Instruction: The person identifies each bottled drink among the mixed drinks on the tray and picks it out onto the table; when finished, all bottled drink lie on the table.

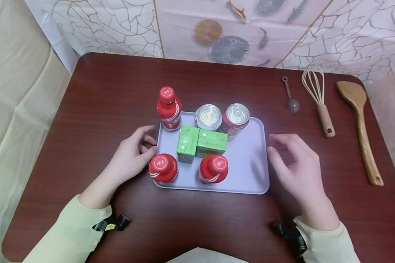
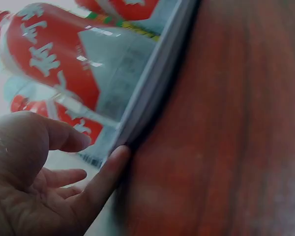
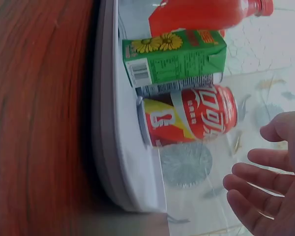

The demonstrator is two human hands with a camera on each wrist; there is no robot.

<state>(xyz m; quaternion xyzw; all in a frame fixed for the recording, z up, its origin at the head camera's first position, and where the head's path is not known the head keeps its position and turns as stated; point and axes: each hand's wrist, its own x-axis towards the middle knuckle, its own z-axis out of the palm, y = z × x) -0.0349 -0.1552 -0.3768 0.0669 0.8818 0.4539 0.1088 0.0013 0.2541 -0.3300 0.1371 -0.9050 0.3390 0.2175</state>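
A pale lilac tray (image 1: 247,164) holds three red-capped bottles with red labels: one at the back left (image 1: 170,113), one at the front left (image 1: 164,170) and one front middle (image 1: 214,170). Two drink cans, one pale (image 1: 208,117) and one red (image 1: 235,118), stand at the back. Between them and the front bottles are two green drink cartons (image 1: 212,141). My left hand (image 1: 130,155) is at the tray's left side, a fingertip touching the rim (image 2: 142,98) in the left wrist view. My right hand (image 1: 296,168) hovers just off the right edge, fingers relaxed and holding nothing.
On the right of the dark wooden table (image 1: 112,91) lie a measuring spoon (image 1: 293,105), a whisk (image 1: 324,117) with a wooden handle, and a wooden spatula (image 1: 362,120). A patterned cloth (image 1: 184,22) hangs behind the table's far edge.
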